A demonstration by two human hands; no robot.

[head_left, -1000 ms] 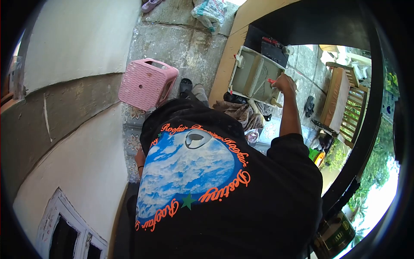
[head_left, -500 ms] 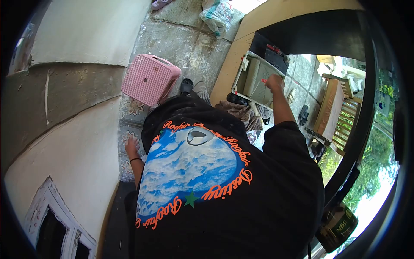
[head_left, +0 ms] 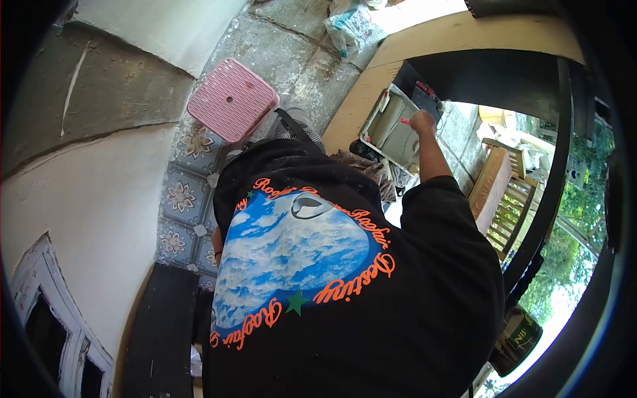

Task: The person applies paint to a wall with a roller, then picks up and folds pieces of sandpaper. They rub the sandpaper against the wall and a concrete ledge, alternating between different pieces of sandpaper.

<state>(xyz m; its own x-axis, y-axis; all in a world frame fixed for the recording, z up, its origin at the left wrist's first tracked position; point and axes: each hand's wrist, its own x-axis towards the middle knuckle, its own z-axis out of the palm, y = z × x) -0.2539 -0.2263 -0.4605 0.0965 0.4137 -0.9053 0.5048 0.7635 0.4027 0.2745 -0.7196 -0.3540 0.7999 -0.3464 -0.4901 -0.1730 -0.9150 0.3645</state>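
My right hand (head_left: pixel 422 122) is closed around a small red object (head_left: pixel 405 121), whose kind I cannot make out. It is over the near right side of an open box (head_left: pixel 391 129) with pale rim and greyish inside. A dark case with red parts (head_left: pixel 426 98) stands against the far side of the box. My left hand is hidden behind the black shirt (head_left: pixel 431 298); only a strip of the left forearm (head_left: pixel 216 244) shows at the shirt's edge.
A pink plastic stool (head_left: pixel 232 99) stands on the floor ahead. Patterned tiles (head_left: pixel 179 197) lie left, beside a pale wall (head_left: pixel 86 192). Brown cloth (head_left: pixel 361 166) bunches below the box. A wooden bench (head_left: pixel 494 186) is at right; a plastic bag (head_left: pixel 352 30) lies far ahead.
My left hand has gone out of sight behind the shirt. My right hand stays by the box with the red object. The whole view has shifted and tilted, showing more tiles.
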